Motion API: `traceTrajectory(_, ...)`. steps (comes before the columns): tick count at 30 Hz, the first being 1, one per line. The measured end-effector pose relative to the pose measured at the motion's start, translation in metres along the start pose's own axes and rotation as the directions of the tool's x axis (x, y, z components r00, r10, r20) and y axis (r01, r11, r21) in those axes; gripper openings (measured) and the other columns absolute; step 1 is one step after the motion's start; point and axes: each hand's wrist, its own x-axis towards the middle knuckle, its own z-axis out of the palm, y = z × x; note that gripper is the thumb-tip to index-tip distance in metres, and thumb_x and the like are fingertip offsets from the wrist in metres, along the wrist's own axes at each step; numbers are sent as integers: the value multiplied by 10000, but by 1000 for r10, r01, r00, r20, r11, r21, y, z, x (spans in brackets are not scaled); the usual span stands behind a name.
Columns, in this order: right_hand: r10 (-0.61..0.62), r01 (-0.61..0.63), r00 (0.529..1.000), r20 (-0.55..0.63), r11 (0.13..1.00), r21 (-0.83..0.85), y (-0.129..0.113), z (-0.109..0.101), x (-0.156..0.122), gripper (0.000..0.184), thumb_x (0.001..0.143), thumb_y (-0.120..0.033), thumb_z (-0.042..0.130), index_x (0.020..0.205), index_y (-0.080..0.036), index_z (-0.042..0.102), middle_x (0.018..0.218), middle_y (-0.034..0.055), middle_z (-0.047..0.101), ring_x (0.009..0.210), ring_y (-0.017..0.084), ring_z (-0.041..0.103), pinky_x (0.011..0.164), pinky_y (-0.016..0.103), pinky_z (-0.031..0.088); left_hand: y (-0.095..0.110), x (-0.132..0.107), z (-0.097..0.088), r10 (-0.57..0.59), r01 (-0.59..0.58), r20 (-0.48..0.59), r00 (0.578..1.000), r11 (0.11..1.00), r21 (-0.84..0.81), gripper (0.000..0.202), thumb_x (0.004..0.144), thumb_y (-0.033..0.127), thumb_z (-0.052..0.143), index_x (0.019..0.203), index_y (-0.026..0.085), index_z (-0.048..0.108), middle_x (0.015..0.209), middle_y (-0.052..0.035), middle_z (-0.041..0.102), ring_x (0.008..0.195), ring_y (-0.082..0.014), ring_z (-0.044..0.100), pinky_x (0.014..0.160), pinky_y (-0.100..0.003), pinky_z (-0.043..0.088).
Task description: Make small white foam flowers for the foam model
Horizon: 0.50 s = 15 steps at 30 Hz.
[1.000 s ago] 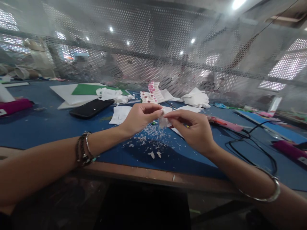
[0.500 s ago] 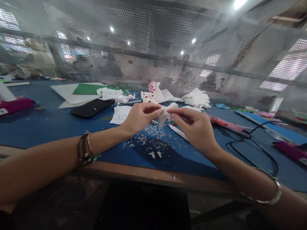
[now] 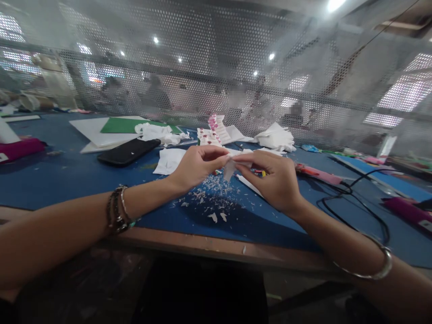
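Observation:
A small piece of thin white tissue paper (image 3: 230, 170) hangs between my hands above the table. My left hand (image 3: 199, 165) pinches its left side between thumb and forefinger. From the right, my right hand (image 3: 273, 177) grips it with thumb and fingertips, close beside the left fingertips. Beneath them, many tiny white paper scraps (image 3: 216, 193) lie scattered on the blue tabletop (image 3: 162, 211). A white stick-like piece (image 3: 249, 184) lies partly behind my right hand. A white sheet (image 3: 168, 160) rests just behind my left hand.
Left of centre lie a black phone (image 3: 130, 152), white sheets and a green sheet (image 3: 128, 125). Crumpled white paper (image 3: 155, 132) and a pile of white tissue (image 3: 276, 137) sit farther back. At right are a pink corded tool (image 3: 319, 174) and its black cable (image 3: 367, 216). Perforated mesh (image 3: 202, 67) stands behind.
My right hand has shifted slightly left and its fingers have come closer to the left fingertips. The tissue paper now looks smaller and hangs lower between them.

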Motion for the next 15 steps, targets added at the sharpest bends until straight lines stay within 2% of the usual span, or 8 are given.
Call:
traceTrajectory(3, -95, 95, 995, 1, 990, -101, 1, -2, 0, 171, 734, -137, 556, 857, -194, 661, 767, 16, 683, 687, 116, 607, 622, 241, 471, 1, 0, 0, -31, 31, -20, 999, 1000, -5, 199, 670, 248, 593, 812, 126, 657, 713, -26, 668, 496, -51, 518, 443, -141, 431)
traceTrajectory(10, -121, 119, 993, 3, 976, -182, 4, -3, 1, 161, 749, -157, 547, 850, -230, 648, 764, -3, 681, 666, 116, 601, 606, 253, 461, 0, -1, -1, -4, 4, 22, 1000, 1000, -18, 176, 675, 258, 591, 790, 143, 660, 712, -25, 666, 504, -57, 525, 454, -145, 436)
traceTrajectory(15, -189, 186, 982, 3, 961, -205, 5, -4, 1, 121, 759, -162, 547, 824, -190, 646, 739, 18, 676, 669, 115, 597, 608, 240, 457, -1, -1, -1, 31, -31, 39, 999, 1000, 4, 172, 683, 253, 584, 784, 132, 656, 743, -34, 659, 537, -61, 525, 474, -147, 439)
